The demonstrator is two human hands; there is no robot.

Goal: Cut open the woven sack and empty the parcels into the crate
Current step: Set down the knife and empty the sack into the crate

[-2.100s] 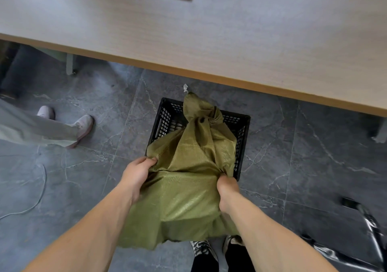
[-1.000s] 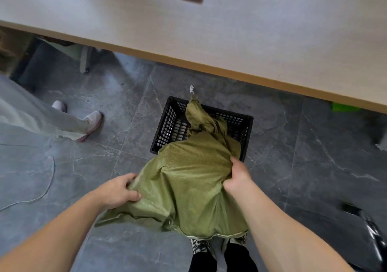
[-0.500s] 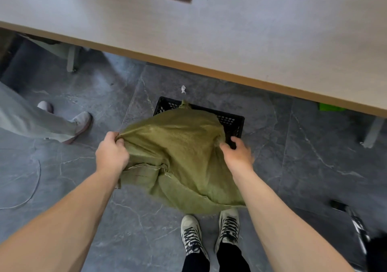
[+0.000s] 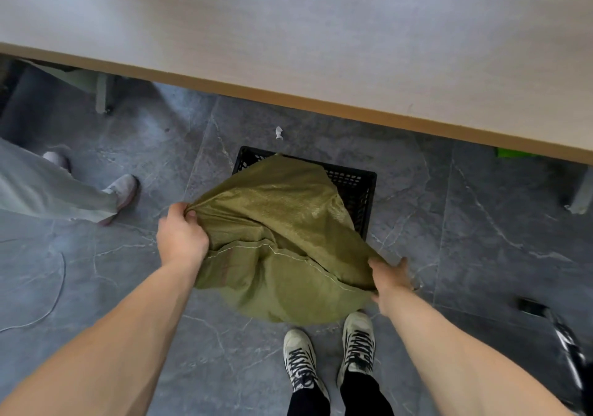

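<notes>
The olive woven sack (image 4: 282, 239), a moment ago bunched and knotted upright in the black crate (image 4: 353, 181), now hangs limp and spread above it, hiding the crate's interior. The left hand (image 4: 181, 239) is fisted on one corner; the right hand (image 4: 390, 276), fingers partly spread, pinches the opposite edge. The flattened fabric suggests emptying is nearly complete, though no parcels are visible; table (image 4: 321, 47) beyond.
</notes>
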